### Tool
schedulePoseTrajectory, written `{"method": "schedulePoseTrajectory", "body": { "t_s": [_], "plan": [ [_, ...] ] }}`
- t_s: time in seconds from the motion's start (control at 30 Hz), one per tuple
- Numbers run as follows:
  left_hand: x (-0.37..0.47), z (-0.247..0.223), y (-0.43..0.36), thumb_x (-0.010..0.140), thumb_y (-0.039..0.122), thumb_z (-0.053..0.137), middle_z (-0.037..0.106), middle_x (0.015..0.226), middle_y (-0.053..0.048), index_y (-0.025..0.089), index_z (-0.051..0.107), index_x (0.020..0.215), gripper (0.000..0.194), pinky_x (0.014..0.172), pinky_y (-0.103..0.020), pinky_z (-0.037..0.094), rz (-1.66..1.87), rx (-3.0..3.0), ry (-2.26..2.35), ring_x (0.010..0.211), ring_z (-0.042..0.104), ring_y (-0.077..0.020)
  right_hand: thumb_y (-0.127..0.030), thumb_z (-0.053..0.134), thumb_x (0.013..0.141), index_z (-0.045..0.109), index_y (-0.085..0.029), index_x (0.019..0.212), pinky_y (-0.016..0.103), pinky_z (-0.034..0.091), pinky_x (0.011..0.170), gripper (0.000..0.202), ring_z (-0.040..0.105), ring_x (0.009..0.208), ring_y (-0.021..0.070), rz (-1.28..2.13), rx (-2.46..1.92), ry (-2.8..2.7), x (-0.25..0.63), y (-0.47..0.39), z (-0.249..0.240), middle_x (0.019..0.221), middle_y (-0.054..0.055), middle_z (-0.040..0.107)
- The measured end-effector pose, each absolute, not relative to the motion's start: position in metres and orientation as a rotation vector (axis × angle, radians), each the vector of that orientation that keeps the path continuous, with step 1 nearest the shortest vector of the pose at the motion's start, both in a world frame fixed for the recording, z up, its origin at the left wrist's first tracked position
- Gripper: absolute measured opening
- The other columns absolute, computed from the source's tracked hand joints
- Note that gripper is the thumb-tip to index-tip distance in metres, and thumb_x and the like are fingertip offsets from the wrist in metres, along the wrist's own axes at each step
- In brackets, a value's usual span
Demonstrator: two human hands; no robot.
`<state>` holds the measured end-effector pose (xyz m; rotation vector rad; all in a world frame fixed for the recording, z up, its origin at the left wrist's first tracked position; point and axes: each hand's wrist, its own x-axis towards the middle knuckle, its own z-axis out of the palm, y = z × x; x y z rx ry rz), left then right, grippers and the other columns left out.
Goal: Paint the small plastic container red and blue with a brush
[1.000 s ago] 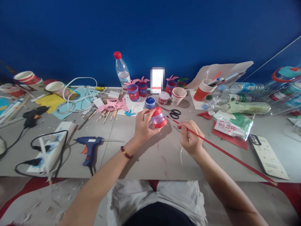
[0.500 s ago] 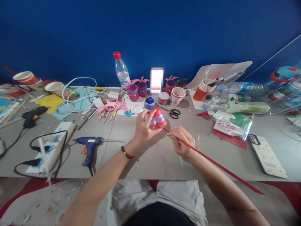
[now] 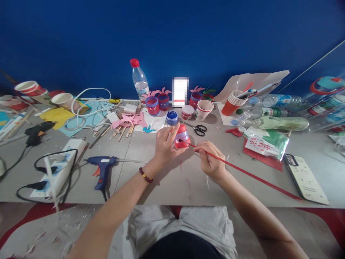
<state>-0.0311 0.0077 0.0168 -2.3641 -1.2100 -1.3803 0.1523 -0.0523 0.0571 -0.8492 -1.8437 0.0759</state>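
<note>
- A small round jar [image 3: 182, 136], clear plastic banded with glossy red at both ends, was held tilted above the middle of the tabletop [image 3: 151, 180], a little toward its far edge.
- The left hand [image 3: 165, 144] was wrapped around the jar, fingers curled over its top and thumb under it; a bead bracelet [image 3: 145, 175] of dark red and brown circled the wrist.
- The right hand [image 3: 210, 158] pinched a long thin red stick [image 3: 242, 171], straight and smooth, near its front end; its tip touched the lower red band of the jar, and its tail ran out toward the right part of the near edge.
- Just beyond the jar, toward the far edge, stood a round blue paint pot [image 3: 171, 117], a white-lidded red pot [image 3: 188, 112] and a paper cup [image 3: 204, 109], with black-handled scissors [image 3: 198, 128] lying flat beside them.
- Farther back, by the far edge, a clear plastic bottle [image 3: 140, 82] with a red cap stood upright.
- Toward the left side lay a blue glue gun [image 3: 104, 169], beside a white power strip [image 3: 60, 169] with black cords.
- Near the right end a flat pale phone case [image 3: 307, 178] lay by the near edge.
- The tabletop was matt grey board, scattered with paper scraps.
</note>
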Motion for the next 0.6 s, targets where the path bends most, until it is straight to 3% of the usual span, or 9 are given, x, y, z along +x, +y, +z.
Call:
{"method": "schedulePoseTrajectory", "body": {
  "t_s": [0.17,0.43,0.6],
  "plan": [
    [-0.033,0.019,0.008,0.073,0.048,0.079,0.064,0.121,-0.015,0.017,0.04,0.146,0.089,0.097,-0.042,0.045,-1.456,-2.369,-1.21,0.11,0.06,-0.0297,-0.01,0.044,0.095,0.059,-0.022,0.088,0.03,0.051,0.064,0.02,0.063,0.068,0.0166,-0.025,-0.962,-1.755,0.161,-0.048,0.06,0.072,0.002,0.064],
    [-0.03,0.023,0.004,0.073,0.046,0.079,0.069,0.118,-0.014,0.017,0.047,0.139,0.08,0.1,-0.046,0.044,-1.351,-2.378,-1.207,0.108,0.063,-0.0308,-0.007,0.047,0.092,0.059,-0.021,0.092,0.032,0.051,0.066,0.018,0.06,0.072,0.018,0.001,-0.933,-1.835,0.16,-0.049,0.046,0.076,0.004,0.065],
    [-0.027,0.022,0.002,0.072,0.033,0.081,0.069,0.12,-0.014,0.016,0.041,0.144,0.085,0.103,-0.047,0.045,-1.351,-2.391,-1.168,0.108,0.064,-0.0303,-0.01,0.045,0.093,0.059,-0.022,0.096,0.034,0.052,0.067,0.018,0.061,0.073,0.0186,0.057,-0.817,-1.881,0.152,-0.053,0.045,0.08,0.005,0.066]
  ]
}}
